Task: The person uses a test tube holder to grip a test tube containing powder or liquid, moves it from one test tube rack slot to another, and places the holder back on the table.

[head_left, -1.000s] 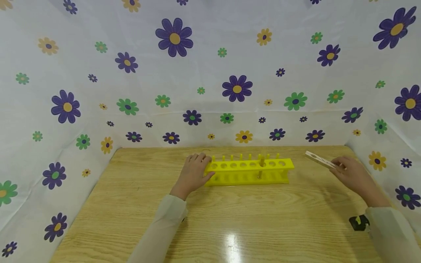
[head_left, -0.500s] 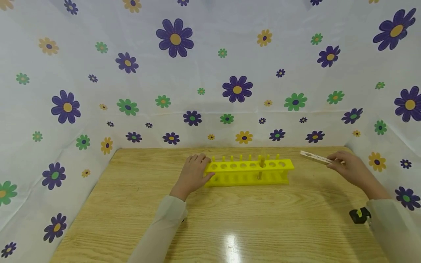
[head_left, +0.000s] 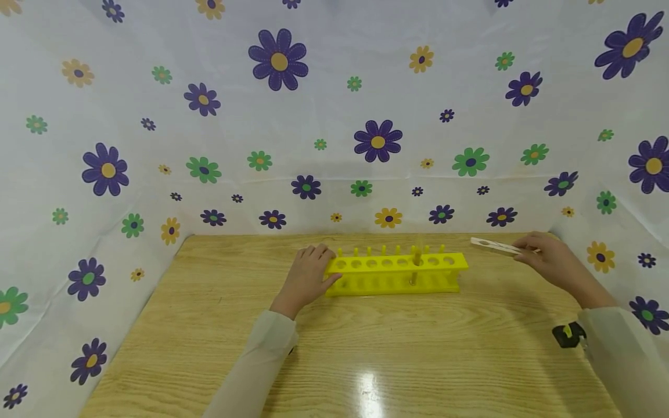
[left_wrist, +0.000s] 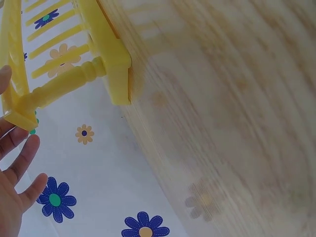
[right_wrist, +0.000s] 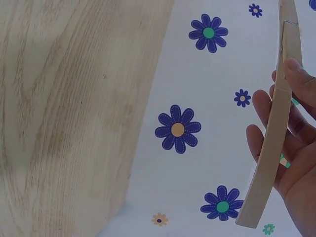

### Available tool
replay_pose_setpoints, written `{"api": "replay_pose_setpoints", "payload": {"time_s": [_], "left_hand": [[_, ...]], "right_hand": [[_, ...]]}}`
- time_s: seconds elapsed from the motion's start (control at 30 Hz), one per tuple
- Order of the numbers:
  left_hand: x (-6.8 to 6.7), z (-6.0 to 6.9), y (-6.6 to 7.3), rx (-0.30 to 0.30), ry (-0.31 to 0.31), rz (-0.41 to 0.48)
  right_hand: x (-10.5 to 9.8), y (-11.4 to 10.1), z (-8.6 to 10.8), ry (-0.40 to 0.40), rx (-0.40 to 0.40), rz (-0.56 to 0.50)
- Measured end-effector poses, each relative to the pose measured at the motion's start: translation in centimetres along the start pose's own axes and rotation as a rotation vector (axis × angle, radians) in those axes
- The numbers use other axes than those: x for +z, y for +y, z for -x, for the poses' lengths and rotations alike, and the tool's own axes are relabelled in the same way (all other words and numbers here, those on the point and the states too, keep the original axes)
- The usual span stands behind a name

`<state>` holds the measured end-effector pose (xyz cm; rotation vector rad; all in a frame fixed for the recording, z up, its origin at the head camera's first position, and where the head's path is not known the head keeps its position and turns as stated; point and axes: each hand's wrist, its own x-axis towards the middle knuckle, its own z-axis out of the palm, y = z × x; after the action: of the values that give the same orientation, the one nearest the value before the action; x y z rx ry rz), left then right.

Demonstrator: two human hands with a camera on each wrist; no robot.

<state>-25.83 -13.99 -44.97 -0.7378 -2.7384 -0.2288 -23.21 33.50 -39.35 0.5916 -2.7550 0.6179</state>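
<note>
A yellow test tube rack (head_left: pixel 389 264) stands on the table, with one test tube (head_left: pixel 416 267) upright in a hole towards its right end. My left hand (head_left: pixel 307 276) grips the rack's left end, fingers over the top and thumb on the front. In the left wrist view its fingers (left_wrist: pixel 24 160) show at the rack's corner. To the right of the rack, my right hand (head_left: pixel 549 264) holds a wooden test tube clamp (head_left: pixel 493 246) above the table, its tip pointing left. The right wrist view shows the clamp (right_wrist: pixel 273 133) pinched between thumb and fingers.
The wooden table (head_left: pixel 376 342) reaches back to a white flowered cloth (head_left: pixel 334 116) that rises behind it and on both sides. A black device (head_left: pixel 568 335) is strapped at the right wrist.
My right hand has moved up and to the left with the test tube clamp, bringing its tip nearer the rack. The left hand and the rack have stayed put.
</note>
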Motion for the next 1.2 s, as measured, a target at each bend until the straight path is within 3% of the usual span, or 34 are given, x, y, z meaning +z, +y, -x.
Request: {"api": "replay_pose_setpoints", "payload": {"time_s": [0.6,1.2], "left_hand": [[-0.1,0.2,0.1,0.008,0.023,0.042],[-0.3,0.2,0.2,0.003,0.024,0.04]], "right_hand": [[0.4,-1.4,-0.9,-0.014,-0.049,0.019],[0.7,-2.6,-1.9,-0.07,-0.016,0.002]]}}
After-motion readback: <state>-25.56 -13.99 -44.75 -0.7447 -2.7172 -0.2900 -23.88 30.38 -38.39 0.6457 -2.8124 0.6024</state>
